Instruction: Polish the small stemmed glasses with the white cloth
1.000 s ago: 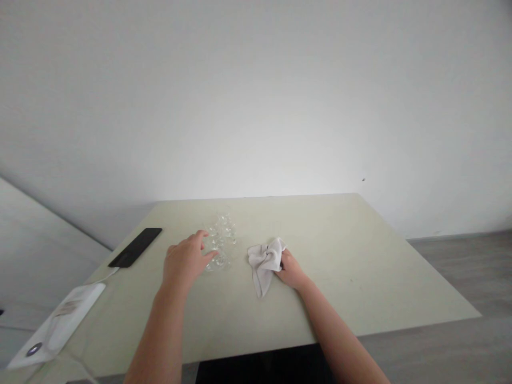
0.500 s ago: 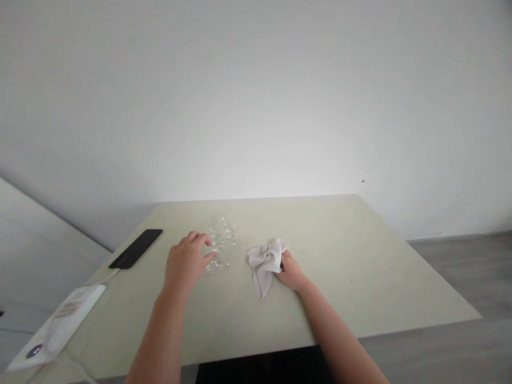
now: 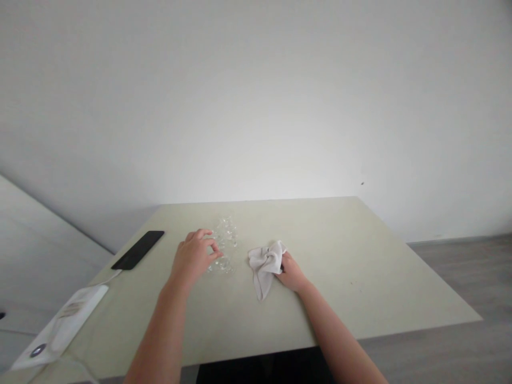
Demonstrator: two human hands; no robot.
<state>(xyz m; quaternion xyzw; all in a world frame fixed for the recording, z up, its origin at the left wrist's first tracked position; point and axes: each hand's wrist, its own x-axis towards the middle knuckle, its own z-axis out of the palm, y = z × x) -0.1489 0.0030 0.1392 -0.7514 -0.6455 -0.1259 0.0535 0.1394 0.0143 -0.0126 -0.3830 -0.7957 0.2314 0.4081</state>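
Note:
Just left of the table's middle lies a loose pile of small clear, shiny pieces (image 3: pixel 227 234), see-through like glass or plastic. My left hand (image 3: pixel 194 255) is at its left side, thumb and forefinger tips drawn close together in a pinch among the pieces. Whether a piece sits between those tips is too small to tell. A crumpled pale cloth (image 3: pixel 266 264) is gripped in my right hand (image 3: pixel 292 273), which rests on the table to the right of the pile. One corner of the cloth hangs toward me. A small dark patch shows between the cloth and my right fingers.
The pale table (image 3: pixel 400 288) stands against a white wall (image 3: pixel 256 106). On its left side lie a flat black phone-like slab (image 3: pixel 138 249) and a white power strip (image 3: pixel 66 325) with a cable. Grey floor (image 3: pixel 460 266) shows beyond the right edge.
My left hand has shifted slightly right into the clear pieces, and its thumb and forefinger have closed toward each other. My right hand and the cloth have stayed put.

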